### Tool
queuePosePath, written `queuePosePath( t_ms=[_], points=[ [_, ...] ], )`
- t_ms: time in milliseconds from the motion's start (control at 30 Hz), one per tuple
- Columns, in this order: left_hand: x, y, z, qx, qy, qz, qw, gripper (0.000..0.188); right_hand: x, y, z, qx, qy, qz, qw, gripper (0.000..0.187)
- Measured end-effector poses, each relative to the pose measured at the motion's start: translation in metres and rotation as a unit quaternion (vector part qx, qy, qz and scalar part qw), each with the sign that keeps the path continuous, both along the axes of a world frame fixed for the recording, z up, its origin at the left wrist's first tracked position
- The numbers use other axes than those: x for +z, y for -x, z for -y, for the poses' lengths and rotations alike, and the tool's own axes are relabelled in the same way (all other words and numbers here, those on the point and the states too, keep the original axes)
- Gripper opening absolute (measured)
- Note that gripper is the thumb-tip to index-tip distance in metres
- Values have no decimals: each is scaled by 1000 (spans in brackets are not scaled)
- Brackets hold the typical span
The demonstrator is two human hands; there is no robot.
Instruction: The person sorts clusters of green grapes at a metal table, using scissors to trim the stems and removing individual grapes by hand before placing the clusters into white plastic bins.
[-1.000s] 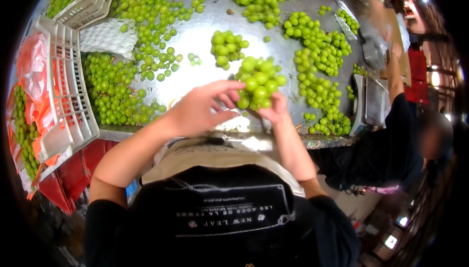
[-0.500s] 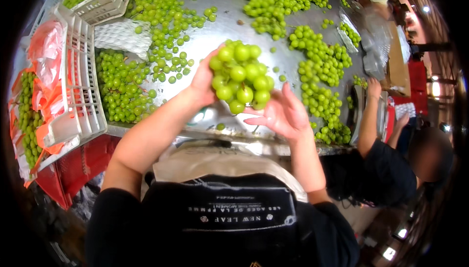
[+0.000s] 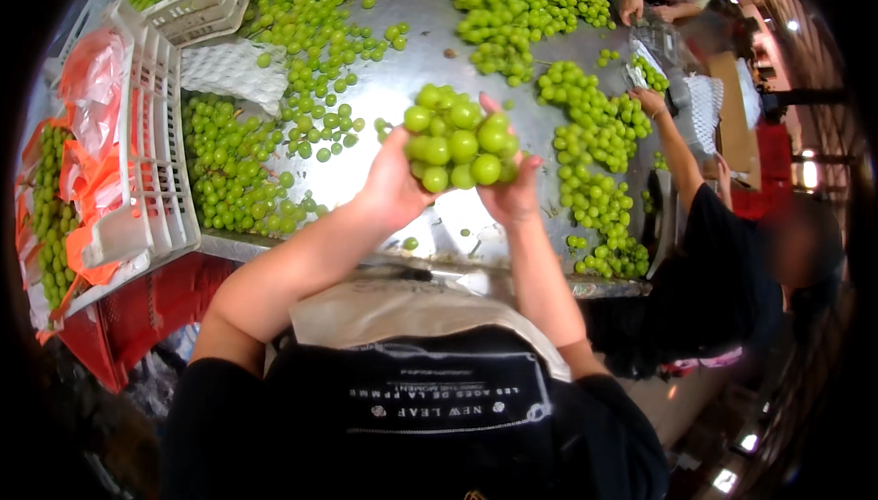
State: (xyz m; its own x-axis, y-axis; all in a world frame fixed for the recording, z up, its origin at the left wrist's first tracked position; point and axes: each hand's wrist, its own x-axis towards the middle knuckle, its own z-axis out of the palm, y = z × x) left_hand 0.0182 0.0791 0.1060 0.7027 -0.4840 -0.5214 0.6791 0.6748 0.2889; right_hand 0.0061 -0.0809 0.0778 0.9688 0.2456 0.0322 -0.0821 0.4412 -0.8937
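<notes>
Between my two hands, above the metal table (image 3: 384,79), I hold a bunch of green grapes (image 3: 462,139). My left hand (image 3: 393,180) cups its left side and underside, with the fingers mostly hidden behind the fruit. On the right side, my right hand (image 3: 514,185) rests against the bunch, its thumb and a fingertip showing. A few loose grapes (image 3: 411,243) lie on the metal below my wrists. Left of my hands is a spread of loose grapes and bunches (image 3: 233,166); to the right, more bunches (image 3: 594,116) lie in a row.
White plastic crates (image 3: 151,134) stand at the left, the near one holding orange-and-white wrapping and grapes. White foam netting (image 3: 236,72) lies beside it. At the right a co-worker's arm (image 3: 675,148) reaches to a clear package of grapes (image 3: 649,70). Another person's hands (image 3: 631,6) are at the far right.
My right hand has come in against the bunch, which has turned and shifted slightly right. The co-worker's arm at the right has reached farther over the table to a package.
</notes>
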Motion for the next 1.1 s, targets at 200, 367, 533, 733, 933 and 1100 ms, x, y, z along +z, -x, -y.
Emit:
queuePosePath(
  t_ms=[200, 367, 533, 733, 933, 1100],
  points=[
    [0, 11, -11, -99, -72, 104, 987, 59, -8, 0, 0, -42, -243, -122, 961, 79],
    [-2, 17, -24, -191, -159, 243, 938, 58, -15, 7, 12, -95, -392, -225, 887, 62],
    [-3, 7, -29, -189, -239, 380, 873, 43, -7, 9, 13, -105, -363, -205, 903, 69],
    [0, 2, -24, 27, -459, 550, 697, 49, 7, 14, 9, -98, -358, -198, 907, 64],
    [-18, -23, -5, -9, -288, 463, 838, 51, 51, 23, -23, -71, -233, -171, 955, 88],
    [-31, -40, -8, -24, 141, 138, 980, 50, 69, 38, -1, 34, -164, -127, 978, 81]
  ],
)
